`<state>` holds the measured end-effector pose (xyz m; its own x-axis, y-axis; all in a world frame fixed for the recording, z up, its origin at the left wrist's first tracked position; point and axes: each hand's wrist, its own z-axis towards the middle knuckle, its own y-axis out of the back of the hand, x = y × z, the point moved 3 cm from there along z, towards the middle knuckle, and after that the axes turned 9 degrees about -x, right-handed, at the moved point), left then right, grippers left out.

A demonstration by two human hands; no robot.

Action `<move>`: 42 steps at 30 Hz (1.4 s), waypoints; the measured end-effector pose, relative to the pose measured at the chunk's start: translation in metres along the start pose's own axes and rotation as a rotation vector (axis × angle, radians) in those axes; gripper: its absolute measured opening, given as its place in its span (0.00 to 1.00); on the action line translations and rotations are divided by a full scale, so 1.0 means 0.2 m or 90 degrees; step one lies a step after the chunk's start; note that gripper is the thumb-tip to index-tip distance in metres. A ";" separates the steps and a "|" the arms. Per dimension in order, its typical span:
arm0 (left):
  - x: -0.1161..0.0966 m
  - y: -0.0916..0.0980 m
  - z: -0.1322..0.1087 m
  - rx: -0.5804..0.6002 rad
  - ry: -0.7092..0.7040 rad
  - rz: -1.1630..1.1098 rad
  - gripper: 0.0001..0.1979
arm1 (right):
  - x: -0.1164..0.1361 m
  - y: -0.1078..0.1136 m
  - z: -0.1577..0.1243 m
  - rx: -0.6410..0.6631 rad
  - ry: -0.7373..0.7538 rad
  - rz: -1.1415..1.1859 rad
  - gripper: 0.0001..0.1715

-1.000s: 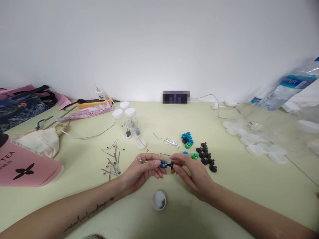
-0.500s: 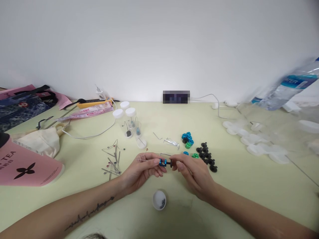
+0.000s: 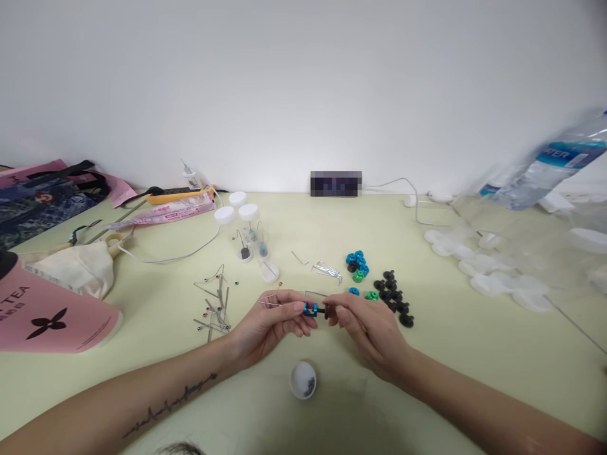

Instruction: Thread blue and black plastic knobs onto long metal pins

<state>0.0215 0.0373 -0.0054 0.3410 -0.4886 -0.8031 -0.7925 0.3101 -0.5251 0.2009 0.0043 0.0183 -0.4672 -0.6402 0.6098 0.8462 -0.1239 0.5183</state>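
My left hand (image 3: 277, 322) is closed around a small blue metal piece (image 3: 310, 309), its thumb and forefinger pinching the left end. A thin wire with a small reddish bead (image 3: 280, 284) also sticks out from these fingers. From the blue piece a black shaft runs right into a black disc-shaped knob (image 3: 325, 311). My right hand (image 3: 370, 328) has its thumb and fingers closed at this knob. Just above the blue piece, a thin bent metal rod (image 3: 313, 293) reaches towards my right fingers; its far end is hidden.
Below my hands stands a white cup (image 3: 302, 380) with small dark parts. Wire pieces (image 3: 218, 306) lie left; hex keys (image 3: 327, 272), blue-green knobs (image 3: 358, 262) and black flanged parts (image 3: 393, 297) lie beyond and right. White-capped vials (image 3: 249, 215) and a pink cup (image 3: 52, 309) stand left.
Both hands keep nearly the same pose, with the blue piece and black knob between them. The view has shifted very slightly.
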 end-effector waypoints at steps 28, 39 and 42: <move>0.00 0.00 0.01 0.009 -0.004 -0.003 0.07 | -0.02 0.00 -0.01 0.008 -0.034 0.001 0.14; 0.00 0.00 0.00 0.010 -0.007 -0.004 0.08 | -0.01 0.00 -0.01 0.015 -0.037 0.011 0.14; 0.00 0.00 0.00 0.011 -0.006 -0.005 0.08 | -0.01 0.00 -0.01 0.018 -0.027 0.010 0.14</move>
<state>0.0216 0.0383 -0.0054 0.3523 -0.4828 -0.8017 -0.7807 0.3208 -0.5362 0.2020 0.0043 0.0149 -0.4647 -0.6087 0.6430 0.8465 -0.0924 0.5243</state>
